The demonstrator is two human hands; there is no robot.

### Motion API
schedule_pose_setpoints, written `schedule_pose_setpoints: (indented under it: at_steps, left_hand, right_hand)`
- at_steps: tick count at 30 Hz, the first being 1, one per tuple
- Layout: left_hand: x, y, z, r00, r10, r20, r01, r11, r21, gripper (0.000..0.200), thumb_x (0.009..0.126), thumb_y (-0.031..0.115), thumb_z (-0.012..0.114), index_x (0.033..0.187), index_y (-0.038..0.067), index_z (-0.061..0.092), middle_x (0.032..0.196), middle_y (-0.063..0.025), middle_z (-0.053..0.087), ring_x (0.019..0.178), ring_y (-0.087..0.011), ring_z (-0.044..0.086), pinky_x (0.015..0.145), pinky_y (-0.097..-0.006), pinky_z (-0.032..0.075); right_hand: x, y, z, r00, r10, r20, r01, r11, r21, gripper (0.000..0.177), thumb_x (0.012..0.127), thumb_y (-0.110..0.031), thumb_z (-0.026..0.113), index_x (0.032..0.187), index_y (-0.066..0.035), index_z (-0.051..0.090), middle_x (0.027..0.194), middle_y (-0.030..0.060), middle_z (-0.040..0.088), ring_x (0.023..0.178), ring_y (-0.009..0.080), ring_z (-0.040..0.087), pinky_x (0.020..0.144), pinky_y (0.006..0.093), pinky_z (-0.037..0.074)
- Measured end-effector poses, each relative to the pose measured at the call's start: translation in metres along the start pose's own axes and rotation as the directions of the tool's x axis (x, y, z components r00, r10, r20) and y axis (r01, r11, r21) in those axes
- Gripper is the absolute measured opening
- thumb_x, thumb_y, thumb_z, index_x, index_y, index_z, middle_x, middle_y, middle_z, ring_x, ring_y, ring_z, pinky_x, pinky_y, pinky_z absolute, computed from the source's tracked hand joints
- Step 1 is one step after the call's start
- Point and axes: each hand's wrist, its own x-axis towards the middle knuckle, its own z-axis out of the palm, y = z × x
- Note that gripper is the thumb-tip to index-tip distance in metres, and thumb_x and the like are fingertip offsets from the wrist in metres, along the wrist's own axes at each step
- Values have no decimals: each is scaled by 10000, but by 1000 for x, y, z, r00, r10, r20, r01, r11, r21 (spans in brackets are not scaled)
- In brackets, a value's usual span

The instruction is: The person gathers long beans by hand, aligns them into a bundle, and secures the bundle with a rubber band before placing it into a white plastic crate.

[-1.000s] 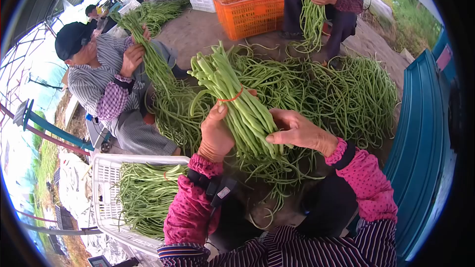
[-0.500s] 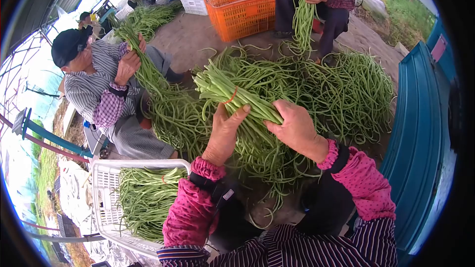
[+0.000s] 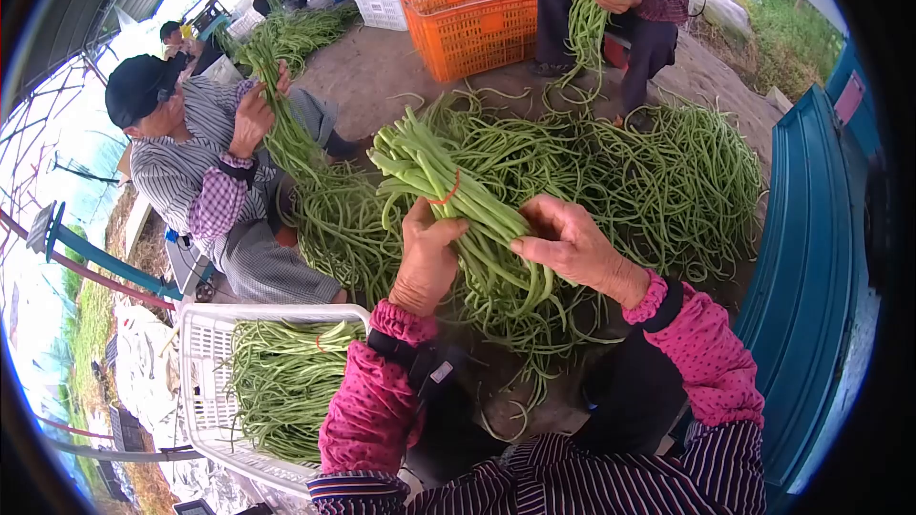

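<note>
Holding banded green beans (image 3: 474,214)

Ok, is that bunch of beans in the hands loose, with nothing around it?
No, a red band circles the bunch of green beans, close to the left hand.

Brown floor (image 3: 382,81), dull surface. Orange crate (image 3: 477,36) stands on it; white crate (image 3: 381,11) just left of that. Big tangled heap of green beans (image 3: 673,181) on the orange crate's near side — spreads rightward past it. Stray pods (image 3: 501,94) between. Smaller bean pile (image 3: 303,36) — left of the orange crate.
</note>
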Motion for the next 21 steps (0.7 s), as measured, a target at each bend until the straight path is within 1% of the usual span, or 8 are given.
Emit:
schedule_pose_setpoints:
  at_steps: [2,6,9,10,13,17,18,21]
  left_hand:
    - [-1,1,0,1000,-6,-13,6,999,-40,438,749,47,497,1183,-12,489,1083,-118,587,1002,-236,580,899,-363,463]
    - [-1,-1,-3,999,-14,-37,9,990,-139,608,712,98,497,1309,-2,452,1197,-138,575,1067,-295,563,962,-434,455]
    - [2,-1,-9,995,-82,-50,64,957,-282,607,710,104,477,1308,2,457,1220,-142,567,1056,-299,564,946,-433,464]
    - [4,-1,-8,993,-86,-80,59,955,-291,626,692,154,495,1298,-2,468,1195,-158,578,1010,-306,582,912,-433,483]
    - [9,-7,-24,989,-135,53,145,932,-332,658,665,209,524,1284,-8,479,1166,-173,591,955,-312,601,874,-432,499]
    - [7,-6,-16,995,-96,14,95,941,-323,669,653,244,544,1270,-9,493,1132,-175,602,915,-307,607,803,-429,516]
    - [4,1,-6,994,-101,-43,84,951,-298,599,648,265,535,1183,-3,540,1020,-138,609,873,-283,599,749,-406,517]
    - [5,1,-8,988,-89,-125,47,950,-308,567,662,266,525,1167,10,555,994,-135,611,856,-290,598,749,-413,516]
  right_hand:
    - [3,13,-4,999,22,43,-26,996,84,269,867,-239,676,932,9,594,777,-10,574,682,46,515,588,215,425]
    - [3,8,-9,999,36,36,-37,999,29,259,881,-240,673,917,5,595,761,-17,580,637,39,516,555,209,417]
    - [1,2,-4,997,29,65,-32,999,39,239,889,-221,662,905,6,592,754,-13,585,638,41,529,553,212,423]
    - [1,-1,-2,997,33,66,-37,998,50,222,898,-207,645,887,9,599,716,-2,588,613,50,541,543,211,423]
    - [1,-9,-7,984,80,160,-98,989,112,212,906,-202,628,871,7,611,671,5,581,576,60,542,531,209,414]
    - [-1,-11,-12,955,118,271,-209,920,333,234,926,-215,600,840,2,621,595,-2,539,488,52,479,478,210,372]
    - [-3,-15,-9,961,133,241,-208,925,318,259,941,-222,583,819,4,615,569,-13,511,467,43,439,453,214,347]
    - [-6,-13,-2,960,183,212,-200,978,62,276,952,-229,570,808,4,610,559,-26,486,472,38,419,446,218,334]
